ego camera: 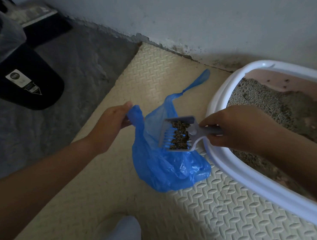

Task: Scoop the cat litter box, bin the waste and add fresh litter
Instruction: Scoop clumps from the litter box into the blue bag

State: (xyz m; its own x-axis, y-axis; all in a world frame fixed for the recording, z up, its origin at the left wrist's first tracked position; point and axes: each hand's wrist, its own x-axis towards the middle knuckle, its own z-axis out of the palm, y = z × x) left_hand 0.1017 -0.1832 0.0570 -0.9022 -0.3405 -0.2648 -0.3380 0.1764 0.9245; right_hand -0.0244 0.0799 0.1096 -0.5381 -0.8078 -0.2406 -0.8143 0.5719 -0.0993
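On the cream embossed foam mat (223, 205), against the wall, I log:

1. White-rimmed pink plastic litter box (243, 172), at right, part-filled with grey granular litter (261, 99) banked unevenly.
2. Thin blue plastic bag (162, 166), slumped on the mat just beside the box's rim. My left grip (111, 124) pinches one edge of its mouth and lifts it, I judge to keep the opening wide for the drop.
3. Grey slotted plastic scoop (177, 133), handle enclosed by my right grip (236, 127), fingers curled round it. It hangs over the bag's mouth, roughly level, so the load does not spill short.
4. Dark litter clumps (179, 135), lying in the scoop, not yet tipped.
5. Black lined bin (27, 80), well apart at left on the grey floor; probably the bag's destination.
6. Fresh litter supply: none in view.
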